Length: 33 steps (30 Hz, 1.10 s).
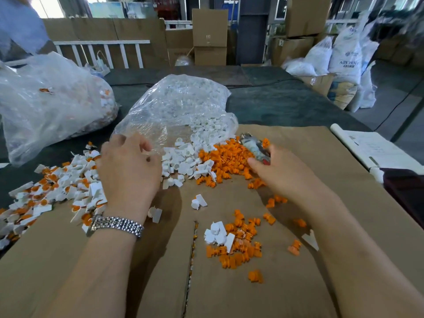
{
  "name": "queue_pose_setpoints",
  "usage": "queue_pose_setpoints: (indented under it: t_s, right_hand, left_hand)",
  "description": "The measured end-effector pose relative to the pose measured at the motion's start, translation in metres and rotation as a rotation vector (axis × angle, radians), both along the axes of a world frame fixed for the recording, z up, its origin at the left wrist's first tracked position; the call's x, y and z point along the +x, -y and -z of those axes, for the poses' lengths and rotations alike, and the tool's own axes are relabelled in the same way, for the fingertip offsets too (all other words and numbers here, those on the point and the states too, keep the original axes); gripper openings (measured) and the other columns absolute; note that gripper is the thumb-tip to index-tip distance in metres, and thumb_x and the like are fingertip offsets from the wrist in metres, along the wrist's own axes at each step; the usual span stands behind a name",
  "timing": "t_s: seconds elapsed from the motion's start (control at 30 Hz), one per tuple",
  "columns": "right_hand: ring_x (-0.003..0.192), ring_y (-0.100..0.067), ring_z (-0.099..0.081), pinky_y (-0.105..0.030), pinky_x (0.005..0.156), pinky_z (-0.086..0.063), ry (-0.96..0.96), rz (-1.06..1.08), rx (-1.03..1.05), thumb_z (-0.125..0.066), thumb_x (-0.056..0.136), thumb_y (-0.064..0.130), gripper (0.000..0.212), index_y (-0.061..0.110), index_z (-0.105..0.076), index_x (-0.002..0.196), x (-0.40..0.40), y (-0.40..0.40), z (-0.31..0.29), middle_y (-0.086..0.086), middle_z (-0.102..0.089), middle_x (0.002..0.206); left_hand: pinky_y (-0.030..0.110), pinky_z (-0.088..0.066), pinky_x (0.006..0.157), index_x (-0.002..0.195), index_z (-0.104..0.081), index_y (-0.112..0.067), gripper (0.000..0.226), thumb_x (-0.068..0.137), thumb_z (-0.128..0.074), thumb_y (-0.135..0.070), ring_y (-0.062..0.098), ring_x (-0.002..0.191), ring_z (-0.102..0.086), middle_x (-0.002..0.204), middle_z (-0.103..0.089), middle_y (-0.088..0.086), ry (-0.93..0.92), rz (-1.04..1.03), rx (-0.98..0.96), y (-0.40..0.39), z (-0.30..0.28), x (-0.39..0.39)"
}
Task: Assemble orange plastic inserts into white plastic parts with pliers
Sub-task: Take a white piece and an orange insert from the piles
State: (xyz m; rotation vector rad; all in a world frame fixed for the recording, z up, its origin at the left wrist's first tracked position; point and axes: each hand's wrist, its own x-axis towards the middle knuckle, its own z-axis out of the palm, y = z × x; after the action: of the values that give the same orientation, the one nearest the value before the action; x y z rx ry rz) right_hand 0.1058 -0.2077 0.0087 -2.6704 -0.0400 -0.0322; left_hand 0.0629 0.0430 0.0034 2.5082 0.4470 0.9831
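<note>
Pliers (254, 146) half hidden in right hand (278, 173).

Bare cardboard (298, 283) lies open at the near edge and along the right side of the counter (286, 104). A small cluster of orange inserts (238, 251) and white parts (216, 234) sits near centre. Farther off, a heap of inserts (226, 159) and the clear bag (181, 106) block the middle. A pile of assembled pieces (57, 191) fills the left, with a second bag (50, 104) behind it. Papers (376, 149) close the far right edge.
</note>
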Motion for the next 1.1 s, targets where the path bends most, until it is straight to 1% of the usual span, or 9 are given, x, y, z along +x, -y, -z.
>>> queue_pose_setpoints:
  t_s: [0.07, 0.23, 0.4, 0.5, 0.6, 0.73, 0.83, 1.0, 1.1]
  right_hand:
    - [0.118, -0.036, -0.055, -0.050, 0.099, -0.045, -0.017, 0.070, -0.121, -0.050, 0.096, 0.061, 0.056, 0.013, -0.051, 0.125, 0.005, 0.001, 0.008, -0.013, -0.057, 0.126]
    - [0.133, -0.040, -0.043, -0.055, 0.105, -0.037, 0.008, 0.084, -0.251, -0.050, 0.096, 0.061, 0.063, 0.010, -0.048, 0.133, 0.005, -0.004, 0.020, -0.019, -0.049, 0.140]
    - [0.137, -0.039, -0.038, -0.056, 0.108, -0.034, -0.024, 0.044, -0.297, -0.049, 0.093, 0.066, 0.069, 0.012, -0.046, 0.136, 0.006, -0.008, 0.026, -0.020, -0.044, 0.144]
    - [0.139, -0.038, -0.034, -0.058, 0.110, -0.033, -0.053, 0.032, -0.239, -0.049, 0.092, 0.070, 0.071, 0.014, -0.047, 0.137, 0.007, -0.004, 0.025, -0.017, -0.043, 0.146]
    - [0.135, -0.034, -0.039, -0.056, 0.106, -0.036, -0.012, 0.013, -0.147, -0.049, 0.094, 0.067, 0.059, 0.022, -0.052, 0.132, 0.007, 0.002, 0.018, -0.011, -0.048, 0.140]
    - [0.124, -0.024, -0.041, -0.047, 0.099, -0.038, 0.135, -0.154, -0.109, -0.063, 0.093, 0.052, 0.027, 0.035, -0.065, 0.114, 0.004, 0.005, 0.006, 0.003, -0.051, 0.118]
    - [0.120, -0.019, -0.036, -0.044, 0.096, -0.037, 0.147, -0.256, -0.261, -0.070, 0.089, 0.049, 0.019, 0.038, -0.069, 0.104, -0.004, 0.002, 0.003, 0.007, -0.048, 0.116]
    - [0.121, -0.021, -0.036, -0.041, 0.097, -0.038, 0.186, -0.309, -0.522, -0.067, 0.095, 0.033, 0.024, 0.036, -0.069, 0.118, -0.010, -0.003, 0.007, 0.004, -0.046, 0.123]
    - [0.119, -0.022, -0.036, -0.039, 0.093, -0.039, 0.220, -0.313, -0.563, -0.064, 0.096, 0.020, 0.026, 0.032, -0.070, 0.119, -0.010, -0.005, 0.010, 0.003, -0.046, 0.122]
  left_hand:
    - [0.048, -0.043, 0.093, 0.095, -0.074, -0.020, 0.008, 0.088, -0.070, -0.021, 0.033, 0.107, -0.052, 0.105, -0.062, 0.007, -0.099, 0.074, 0.106, 0.002, 0.003, 0.004]
    - [0.047, -0.030, 0.103, 0.106, -0.075, -0.027, 0.019, 0.098, -0.062, -0.038, 0.026, 0.119, -0.049, 0.113, -0.065, -0.003, -0.416, 0.165, 0.233, 0.019, 0.019, 0.011]
    - [0.040, -0.019, 0.094, 0.098, -0.074, -0.027, 0.010, 0.096, -0.066, -0.032, 0.023, 0.110, -0.053, 0.102, -0.068, -0.005, -0.351, 0.204, 0.209, 0.018, 0.025, 0.013]
    - [0.041, -0.039, 0.096, 0.092, -0.069, -0.024, 0.006, 0.093, -0.069, -0.030, 0.022, 0.101, -0.058, 0.095, -0.067, -0.004, -0.255, 0.270, 0.109, 0.018, 0.026, 0.013]
    - [0.029, -0.048, 0.070, 0.091, -0.067, -0.026, 0.004, 0.092, -0.070, -0.028, 0.010, 0.082, -0.060, 0.091, -0.065, -0.011, -0.177, 0.357, -0.072, 0.022, 0.023, 0.010]
    - [0.018, -0.049, 0.057, 0.089, -0.075, -0.032, 0.010, 0.094, -0.070, -0.025, 0.007, 0.066, -0.068, 0.075, -0.072, -0.010, -0.157, 0.457, -0.554, 0.026, 0.015, 0.006]
    - [0.012, -0.052, 0.060, 0.090, -0.080, -0.022, 0.012, 0.096, -0.071, -0.020, 0.011, 0.069, -0.073, 0.077, -0.076, -0.001, -0.165, 0.550, -0.888, 0.027, 0.006, 0.001]
    - [0.020, -0.060, 0.061, 0.097, -0.074, 0.001, 0.013, 0.086, -0.072, -0.007, 0.019, 0.069, -0.074, 0.080, -0.074, 0.017, -0.190, 0.671, -1.415, 0.034, 0.001, 0.001]
    - [0.022, -0.062, 0.062, 0.105, -0.070, 0.006, 0.030, 0.078, -0.072, -0.008, 0.022, 0.070, -0.075, 0.081, -0.074, 0.020, -0.195, 0.736, -1.575, 0.034, 0.002, 0.002]
